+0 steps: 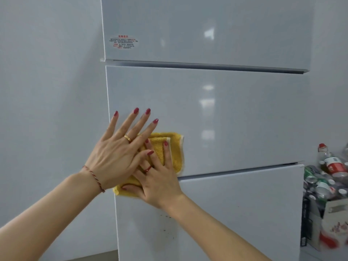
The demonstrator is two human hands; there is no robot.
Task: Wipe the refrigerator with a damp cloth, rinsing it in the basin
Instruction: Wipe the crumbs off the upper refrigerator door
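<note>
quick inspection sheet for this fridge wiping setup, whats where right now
surface: white refrigerator with three glossy door panels; dark specks on the bottom panel.
job's things: folded yellow cloth pressed flat to the middle panel's lower left; basin not in view.
clutter: cardboard box of bottles and cans at right.
grippers: left hand flat, fingers spread, partly over the right hand, which presses the cloth.
cables: nothing seen.
surroundings: pale wall at left; red-print sticker on the top panel.
</note>
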